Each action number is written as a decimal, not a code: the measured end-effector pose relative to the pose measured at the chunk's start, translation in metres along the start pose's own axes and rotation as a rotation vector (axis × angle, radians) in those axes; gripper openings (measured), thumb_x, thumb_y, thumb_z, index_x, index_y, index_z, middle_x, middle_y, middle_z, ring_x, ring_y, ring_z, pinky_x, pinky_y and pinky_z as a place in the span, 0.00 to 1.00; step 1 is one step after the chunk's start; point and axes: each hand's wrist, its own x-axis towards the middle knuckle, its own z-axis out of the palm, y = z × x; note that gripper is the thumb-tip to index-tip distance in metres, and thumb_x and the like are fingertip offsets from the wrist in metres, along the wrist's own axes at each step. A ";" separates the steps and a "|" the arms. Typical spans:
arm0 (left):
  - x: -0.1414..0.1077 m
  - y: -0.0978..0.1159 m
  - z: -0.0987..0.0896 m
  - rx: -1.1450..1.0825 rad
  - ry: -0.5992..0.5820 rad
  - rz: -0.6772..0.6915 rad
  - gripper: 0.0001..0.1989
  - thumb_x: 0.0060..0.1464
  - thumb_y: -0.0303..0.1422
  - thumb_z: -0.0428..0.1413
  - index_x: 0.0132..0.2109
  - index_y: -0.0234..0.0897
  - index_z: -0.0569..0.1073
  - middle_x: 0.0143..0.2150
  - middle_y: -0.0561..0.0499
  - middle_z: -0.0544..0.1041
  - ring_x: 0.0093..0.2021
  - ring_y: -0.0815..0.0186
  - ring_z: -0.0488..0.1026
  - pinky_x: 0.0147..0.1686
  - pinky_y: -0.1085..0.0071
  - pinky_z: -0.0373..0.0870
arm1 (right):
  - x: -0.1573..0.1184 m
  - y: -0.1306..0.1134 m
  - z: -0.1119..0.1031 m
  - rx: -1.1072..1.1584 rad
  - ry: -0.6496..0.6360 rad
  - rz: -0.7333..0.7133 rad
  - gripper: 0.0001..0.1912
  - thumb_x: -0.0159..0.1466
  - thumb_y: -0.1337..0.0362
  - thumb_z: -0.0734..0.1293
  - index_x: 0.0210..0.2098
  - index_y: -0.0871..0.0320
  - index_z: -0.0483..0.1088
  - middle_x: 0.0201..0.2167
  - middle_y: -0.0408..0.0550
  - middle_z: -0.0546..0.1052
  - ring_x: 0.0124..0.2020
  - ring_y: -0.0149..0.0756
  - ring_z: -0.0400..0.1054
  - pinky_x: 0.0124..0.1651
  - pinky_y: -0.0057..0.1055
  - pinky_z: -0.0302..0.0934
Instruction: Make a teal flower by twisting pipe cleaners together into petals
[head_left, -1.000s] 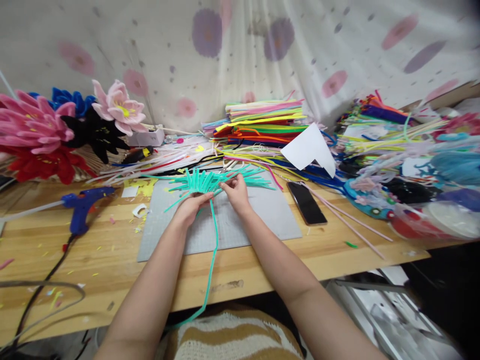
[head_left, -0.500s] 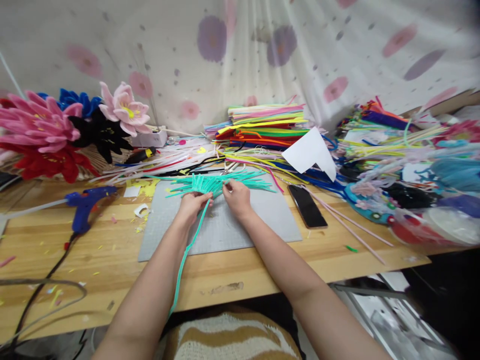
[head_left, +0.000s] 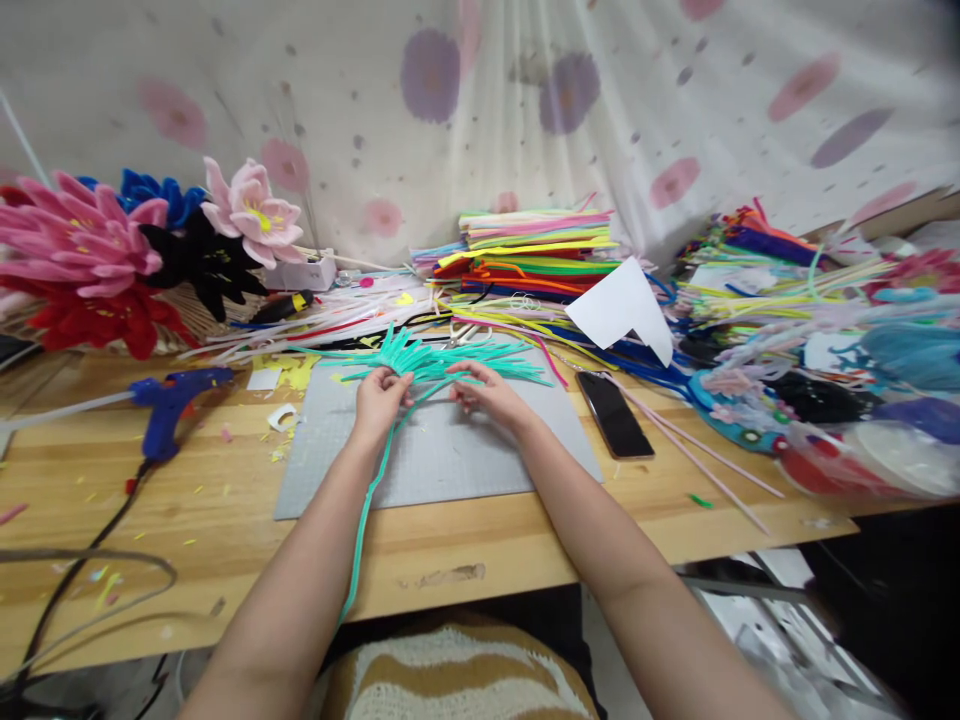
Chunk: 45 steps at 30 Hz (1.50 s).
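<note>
My left hand [head_left: 379, 402] pinches the gathered base of a fan of teal pipe cleaners [head_left: 406, 350] above a grey cutting mat [head_left: 457, 465]. From that hand a long teal strand [head_left: 363, 525] hangs toward me, past the table edge. To its right, my right hand [head_left: 491, 393] is loosely curled with its fingers apart, beside a teal stem that slants out from the left hand. Whether a fingertip touches that stem is hard to see. More loose teal pipe cleaners [head_left: 506, 358] lie behind the hands, at the mat's back edge.
A blue glue gun [head_left: 169, 405] lies at left below fluffy flowers [head_left: 82, 245]. Bundled coloured pipe cleaners [head_left: 532, 240] stand at the back, with scissors [head_left: 459, 338] in front. A phone [head_left: 615, 415] lies right of the mat. Bagged materials [head_left: 870, 445] crowd the right side.
My right hand has loosened its pinch and shifted slightly right and down. In my left hand the fan has spread and tilted upward, its tips standing higher.
</note>
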 end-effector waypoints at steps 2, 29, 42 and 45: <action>0.000 0.000 -0.001 0.048 -0.061 0.012 0.16 0.32 0.29 0.65 0.26 0.36 0.65 0.14 0.61 0.66 0.12 0.74 0.62 0.14 0.78 0.59 | 0.003 -0.001 -0.003 0.042 0.101 0.074 0.16 0.55 0.53 0.66 0.36 0.58 0.67 0.23 0.40 0.73 0.19 0.24 0.62 0.20 0.21 0.55; -0.007 0.004 0.012 -0.054 -0.212 -0.285 0.13 0.36 0.34 0.65 0.28 0.30 0.73 0.24 0.51 0.75 0.24 0.70 0.72 0.26 0.74 0.71 | 0.018 0.016 0.025 -0.108 0.169 0.003 0.14 0.58 0.54 0.65 0.24 0.57 0.62 0.18 0.40 0.71 0.17 0.27 0.64 0.23 0.25 0.59; -0.002 -0.008 0.010 0.344 -0.216 0.136 0.09 0.44 0.37 0.58 0.29 0.35 0.70 0.18 0.57 0.64 0.16 0.73 0.61 0.12 0.77 0.62 | 0.012 0.011 0.020 -0.031 0.066 -0.016 0.20 0.53 0.46 0.65 0.24 0.58 0.63 0.18 0.39 0.69 0.17 0.25 0.61 0.21 0.23 0.56; -0.004 -0.003 0.010 0.299 -0.257 0.153 0.09 0.43 0.37 0.58 0.28 0.36 0.69 0.18 0.59 0.61 0.17 0.74 0.60 0.13 0.77 0.64 | 0.015 0.010 0.022 -0.065 0.083 -0.068 0.21 0.53 0.45 0.64 0.24 0.58 0.62 0.17 0.40 0.68 0.18 0.25 0.60 0.22 0.24 0.56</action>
